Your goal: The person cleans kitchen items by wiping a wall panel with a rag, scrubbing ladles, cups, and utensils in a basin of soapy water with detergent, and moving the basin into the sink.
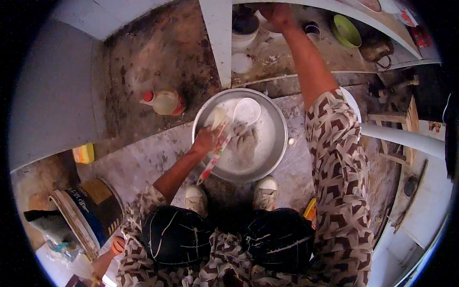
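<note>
Dark-covered knees (179,234) lie nearest my camera, with a patterned sleeve (337,158) to their right. At the floor's near left I see a wide bucket (93,210) tipped on its side, another person's hand (117,245) close by its rim, and a yellow container (83,153) farther back. Next comes a bottle with a red cap (165,102), on the stained surface beyond the floor's far left edge. Mid-floor, just ahead of the two shoes (196,198), sits a metal basin (282,148) holding pale liquid and a wet, greyish mass (246,143). My left hand (205,141) is over the basin's left side, fingers closed on a pale implement (219,116); a white ladle (247,111) slants past them, its floral handle reaching over the near left rim, and I can't tell whether they touch it. Past the floor's far edge, in the recess, my right hand (281,18) is beside a white bucket (244,40) and some white item (264,21); I can't tell whether its fingers are apart or together. Farther right are a green bowl (346,31), tilted on edge, and a wooden stool (410,124) near the floor's right edge.
</note>
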{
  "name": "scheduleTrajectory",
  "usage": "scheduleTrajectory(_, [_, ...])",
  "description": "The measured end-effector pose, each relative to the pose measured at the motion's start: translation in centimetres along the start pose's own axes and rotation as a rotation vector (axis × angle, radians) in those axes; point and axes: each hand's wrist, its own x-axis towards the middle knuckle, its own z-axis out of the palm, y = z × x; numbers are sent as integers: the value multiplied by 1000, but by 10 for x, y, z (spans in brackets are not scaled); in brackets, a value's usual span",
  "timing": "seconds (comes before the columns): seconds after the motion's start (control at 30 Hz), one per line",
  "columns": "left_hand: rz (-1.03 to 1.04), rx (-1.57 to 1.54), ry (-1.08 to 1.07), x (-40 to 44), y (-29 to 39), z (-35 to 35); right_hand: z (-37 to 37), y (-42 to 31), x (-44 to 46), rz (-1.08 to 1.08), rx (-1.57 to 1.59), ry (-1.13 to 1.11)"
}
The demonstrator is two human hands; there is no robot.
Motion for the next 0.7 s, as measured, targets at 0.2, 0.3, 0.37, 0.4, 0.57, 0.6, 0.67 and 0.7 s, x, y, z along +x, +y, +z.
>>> scheduleTrajectory(0.2, [-17, -227, 66, 5, 0, 6, 8, 18, 4, 33, 183, -21])
scheduleTrajectory(0.3, [30, -191, 109, -4, 10, 9, 11, 28, 1, 58, 290, -35])
scheduleTrajectory(0.37, [132, -42, 118, 1, 1, 7, 15, 36, 0, 75, 353, -42])
scheduleTrajectory(0.4, [169, -16, 121, 4, -3, 6, 16, 38, -1, 82, 381, -46])
scheduleTrajectory(0.57, [226, 43, 73, 12, -15, 2, 20, 49, -6, 119, 540, -62])
scheduleTrajectory(0.6, [212, 33, 66, 12, -16, 2, 22, 51, -7, 125, 569, -66])
scheduleTrajectory(0.67, [156, -34, 65, 10, -14, 4, 26, 56, -8, 138, 628, -74])
scheduleTrajectory(0.7, [123, -74, 58, 9, -11, 5, 26, 59, -8, 141, 652, -79])
